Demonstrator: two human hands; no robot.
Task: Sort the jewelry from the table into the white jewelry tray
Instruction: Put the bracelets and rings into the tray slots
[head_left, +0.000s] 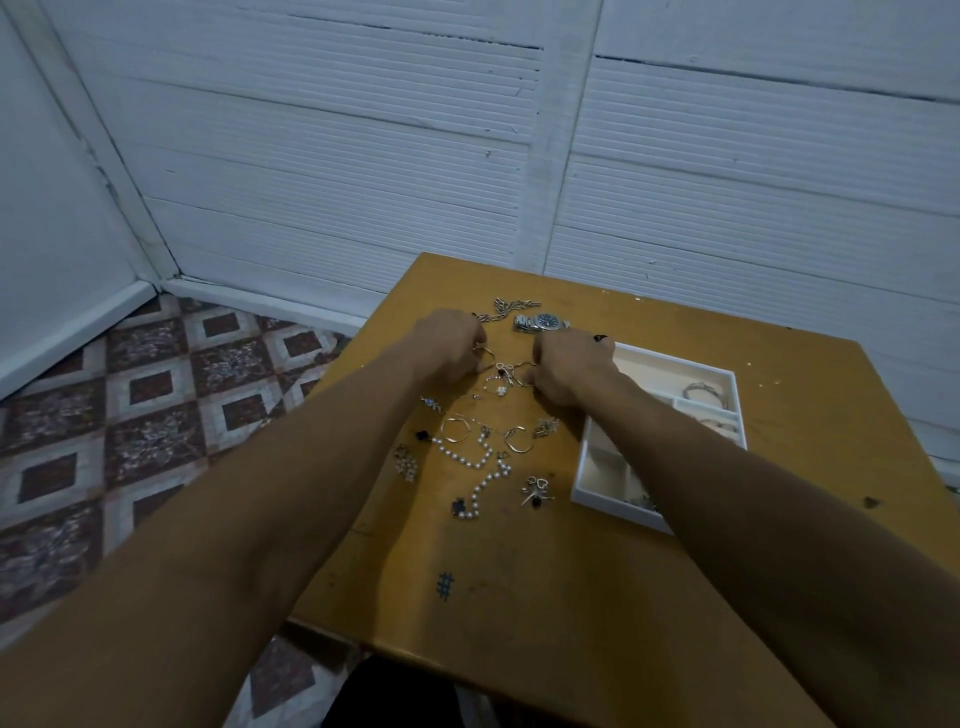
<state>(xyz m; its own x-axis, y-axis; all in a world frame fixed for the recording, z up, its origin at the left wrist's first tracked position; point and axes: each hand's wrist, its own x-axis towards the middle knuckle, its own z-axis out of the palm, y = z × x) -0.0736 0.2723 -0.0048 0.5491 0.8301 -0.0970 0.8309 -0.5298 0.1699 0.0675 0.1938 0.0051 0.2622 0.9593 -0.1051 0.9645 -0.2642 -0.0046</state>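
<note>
- Both hands curl knuckles-up over the jewelry: the left hand (451, 347) at one thin hoop (486, 355), the right hand (570, 372) at another hoop (528, 372). The fingertips are hidden, so I cannot tell whether either is pinched.
- Sorting looks early: the pearl strand (480, 462), the watch (543, 322) and most pieces lie on the table (519, 597), left of the white tray (581, 467).
- The next move probably calls for a fine pinch, then a carry right to a compartment.
- The table is a scuffed yellow-brown, with a white slatted wall (363, 156) and a patterned tile floor (130, 389).
</note>
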